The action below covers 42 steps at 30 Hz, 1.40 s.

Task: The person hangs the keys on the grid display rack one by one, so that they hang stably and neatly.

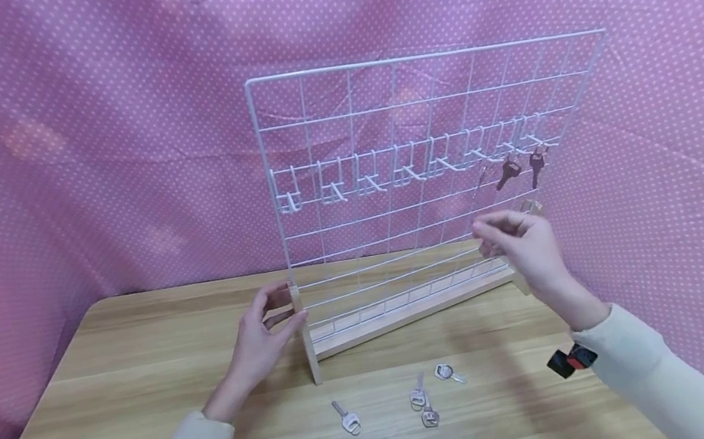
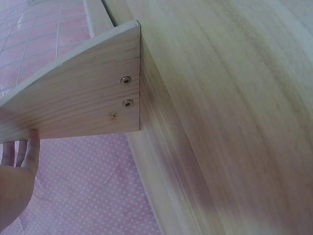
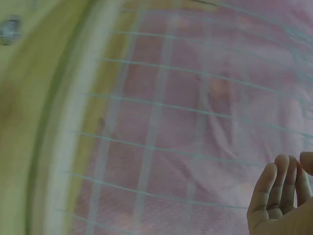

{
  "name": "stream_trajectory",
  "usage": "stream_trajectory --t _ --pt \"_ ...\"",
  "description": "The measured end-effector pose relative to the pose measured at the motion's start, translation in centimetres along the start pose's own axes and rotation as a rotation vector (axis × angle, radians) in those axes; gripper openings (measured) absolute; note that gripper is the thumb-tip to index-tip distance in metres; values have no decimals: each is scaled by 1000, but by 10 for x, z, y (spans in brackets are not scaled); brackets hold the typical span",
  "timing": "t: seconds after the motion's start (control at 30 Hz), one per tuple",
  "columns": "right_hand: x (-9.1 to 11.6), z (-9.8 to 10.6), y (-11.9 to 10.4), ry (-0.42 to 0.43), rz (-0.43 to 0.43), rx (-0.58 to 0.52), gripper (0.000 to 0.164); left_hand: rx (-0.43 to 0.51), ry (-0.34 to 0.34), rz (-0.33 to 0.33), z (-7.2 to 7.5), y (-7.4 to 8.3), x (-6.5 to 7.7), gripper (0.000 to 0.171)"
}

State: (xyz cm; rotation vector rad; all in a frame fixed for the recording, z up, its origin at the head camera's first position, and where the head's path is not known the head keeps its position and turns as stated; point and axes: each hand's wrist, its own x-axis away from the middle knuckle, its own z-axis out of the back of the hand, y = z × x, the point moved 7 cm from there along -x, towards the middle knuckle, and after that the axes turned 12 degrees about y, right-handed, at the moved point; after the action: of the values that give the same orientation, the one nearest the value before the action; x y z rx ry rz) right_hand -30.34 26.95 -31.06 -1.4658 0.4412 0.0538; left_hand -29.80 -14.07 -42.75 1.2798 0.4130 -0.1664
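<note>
On the table (image 1: 159, 360) stands the rack (image 1: 410, 315), its left post gripped between the left hand's (image 1: 259, 344) thumb and fingers. The right hand (image 1: 528, 248), fingers loosely bent, nothing visible in them, is before the rack's right end. Five loose keys lie before the rack; the rightmost key (image 1: 445, 372), long axis roughly sideways, lies below-left of the right hand, apparently the nearer.
</note>
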Motion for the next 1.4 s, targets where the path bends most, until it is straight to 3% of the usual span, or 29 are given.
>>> stream_trajectory --t 0.13,0.3,0.57,0.7,0.9,1.1,1.4 --pt "16 -6 24 -91 45 161 23 -7 4 -3 1 1 0 59" --pt "37 -12 53 -195 89 307 22 1 3 -6 1 1 0 60" --pt "71 -20 103 -351 82 381 22 -2 -4 -15 0 2 2 60" --pt "85 -22 122 -469 97 411 25 -4 -7 -13 0 2 2 60" --pt "95 -28 143 -621 185 491 29 -16 -20 -9 0 5 2 60" --pt "96 -34 154 -685 251 586 31 -16 -25 -6 1 4 1 61" --pt "102 -42 158 -757 269 678 31 -2 -29 10 0 2 0 61"
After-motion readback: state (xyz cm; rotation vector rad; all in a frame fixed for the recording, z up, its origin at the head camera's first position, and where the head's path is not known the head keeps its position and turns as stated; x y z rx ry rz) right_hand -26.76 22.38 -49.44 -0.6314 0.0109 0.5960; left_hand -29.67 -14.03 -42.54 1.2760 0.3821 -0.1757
